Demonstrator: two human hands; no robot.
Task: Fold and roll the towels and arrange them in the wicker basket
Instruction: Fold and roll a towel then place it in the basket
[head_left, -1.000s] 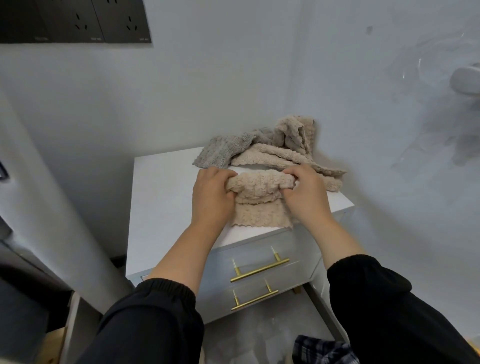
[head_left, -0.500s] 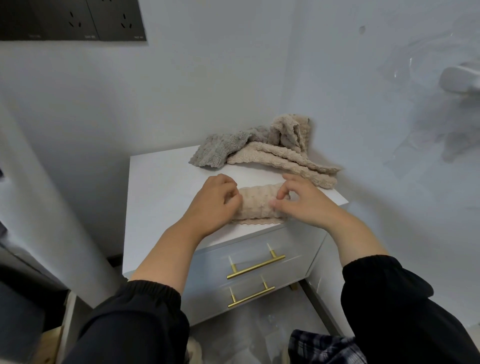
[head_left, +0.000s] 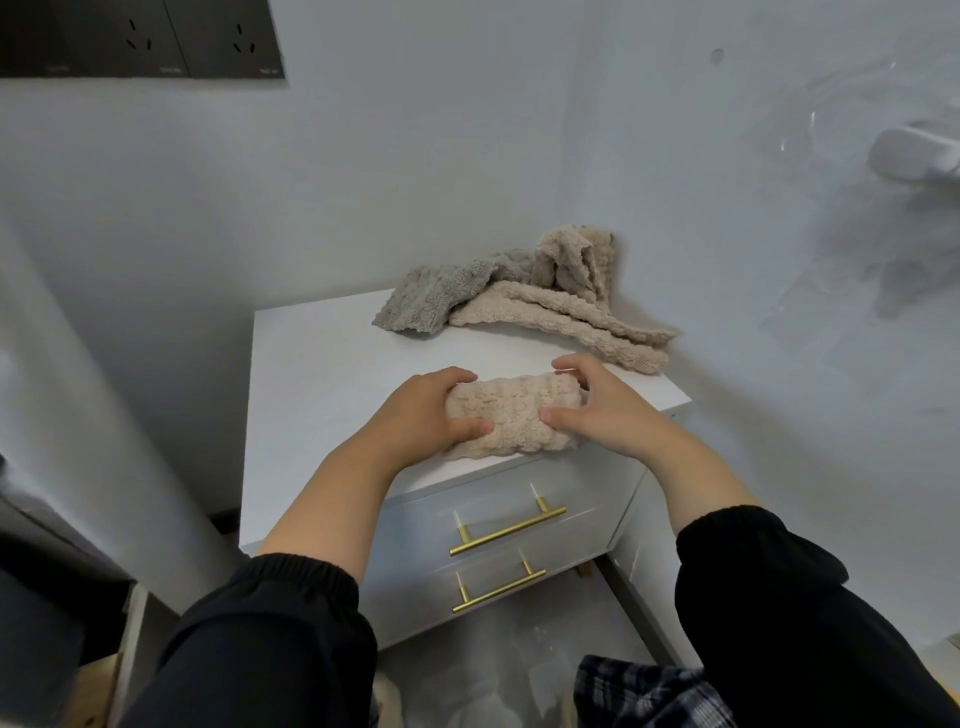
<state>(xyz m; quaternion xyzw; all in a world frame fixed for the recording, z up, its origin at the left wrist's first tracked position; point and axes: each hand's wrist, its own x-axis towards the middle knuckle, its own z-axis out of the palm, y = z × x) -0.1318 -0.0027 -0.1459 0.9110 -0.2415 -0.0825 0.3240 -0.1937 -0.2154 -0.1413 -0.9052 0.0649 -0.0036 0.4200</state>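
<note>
"Towel roll (head_left: 511, 415): which step is judged to be in hand?"

"The rolling of one beige towel appears to be finished, or nearly so. A compact, ribbed cylinder is seen lying crosswise at the near edge of the white cabinet top (head_left: 322, 374), above the brass drawer handles (head_left: 506, 530). A little loose edge is flattened beneath it."

"How is it held?"

"It is gripped at both ends. The left hand (head_left: 415, 415) is wrapped round the left end, with the fingers curled over the far side and the thumb pressed on the near face. The right hand (head_left: 602, 410) is set at the right end likewise, with the fingers hooked over the top and the thumb laid against the near side. Both forearms are reached forward out of black sleeves (head_left: 270, 623)."

"What is called for next?"

"The roll should be held firmly so that it is not loosened, then lifted and carried to the wicker basket. The basket is not in view, so where it stands cannot be told. More rolling is left after that: a grey towel (head_left: 431, 299) and crumpled beige towels (head_left: 561, 317) are heaped at the far right corner, well apart from the hands."

"Is any risk foreseen?"

"The fluffy cloth is likely to spring open if the grip is eased at one end."
</note>
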